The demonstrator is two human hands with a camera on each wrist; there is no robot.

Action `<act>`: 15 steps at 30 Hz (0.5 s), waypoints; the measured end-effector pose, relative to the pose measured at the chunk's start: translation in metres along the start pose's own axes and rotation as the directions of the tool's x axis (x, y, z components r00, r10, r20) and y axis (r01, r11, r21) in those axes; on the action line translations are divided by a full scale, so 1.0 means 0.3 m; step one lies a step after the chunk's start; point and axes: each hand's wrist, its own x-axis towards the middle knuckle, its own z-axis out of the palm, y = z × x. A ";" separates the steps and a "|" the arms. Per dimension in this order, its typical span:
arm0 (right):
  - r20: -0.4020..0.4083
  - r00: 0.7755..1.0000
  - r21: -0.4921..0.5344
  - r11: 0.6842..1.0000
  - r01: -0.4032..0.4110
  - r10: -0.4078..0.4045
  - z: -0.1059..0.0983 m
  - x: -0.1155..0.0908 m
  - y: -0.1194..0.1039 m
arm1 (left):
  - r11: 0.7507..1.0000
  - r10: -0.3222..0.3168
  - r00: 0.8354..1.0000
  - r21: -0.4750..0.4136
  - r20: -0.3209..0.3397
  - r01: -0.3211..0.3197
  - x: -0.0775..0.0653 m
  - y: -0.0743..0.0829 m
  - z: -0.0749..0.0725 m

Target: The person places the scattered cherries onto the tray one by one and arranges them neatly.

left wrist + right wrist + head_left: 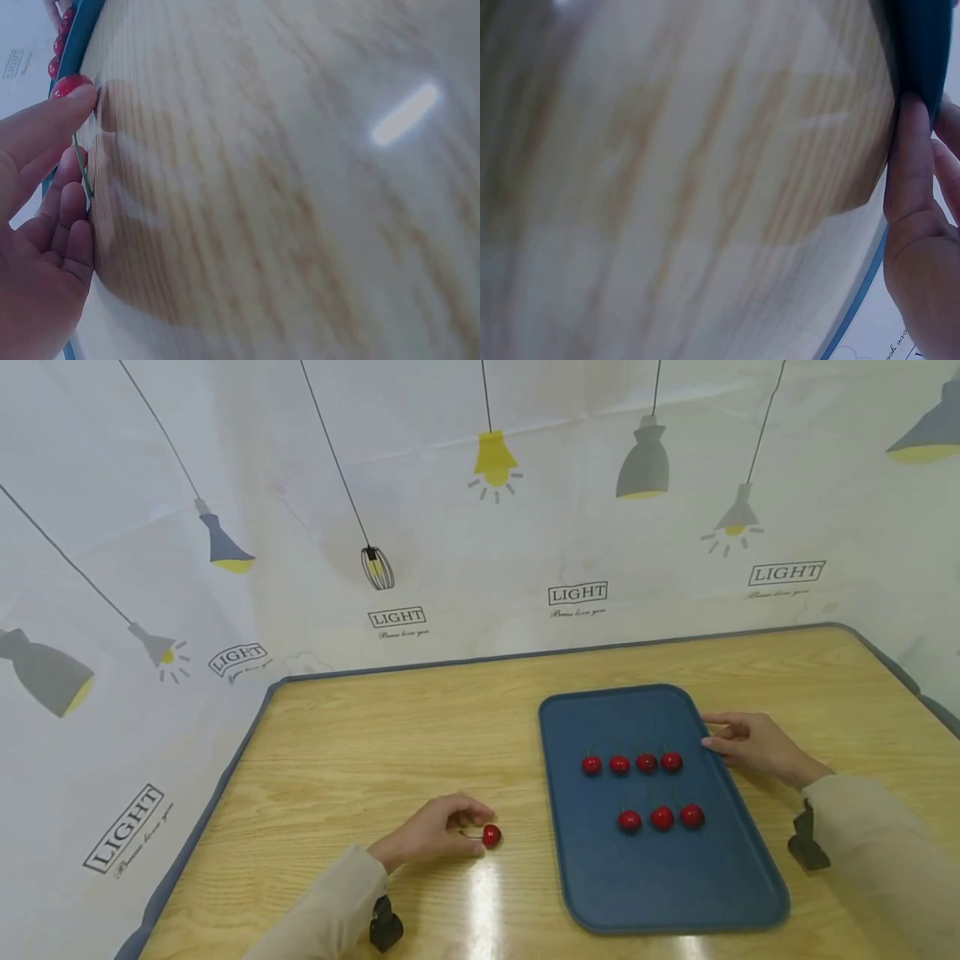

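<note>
Low over the wooden table, my left hand (pixel 438 831) pinches a red cherry (pixel 491 836) between thumb and fingertips. Its thin green stem (pixel 82 166) points back toward the palm, and in the left wrist view the thumb covers part of the fruit. On the right, a blue tray (pixel 667 885) lies flat. A far row of several cherries (pixel 618 765) and a nearer row of three cherries (pixel 662 817) sit on it. My right hand (pixel 757 747) holds the tray's right rim, with the thumb and fingers at the edge.
The wooden tabletop (pixel 360 735) has a blue border (pixel 450 661) along its far and left sides. Behind it hangs a pale cloth (pixel 465 543) printed with lamps and lettering. A dark wrist device (pixel 386 927) sits at the left sleeve, another device (pixel 808 839) at the right.
</note>
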 end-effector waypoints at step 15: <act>0.000 1.000 -0.011 1.000 0.006 -0.006 0.000 -0.004 -0.004 | 0.997 0.039 0.997 0.075 -0.062 -0.035 -0.016 0.068 0.003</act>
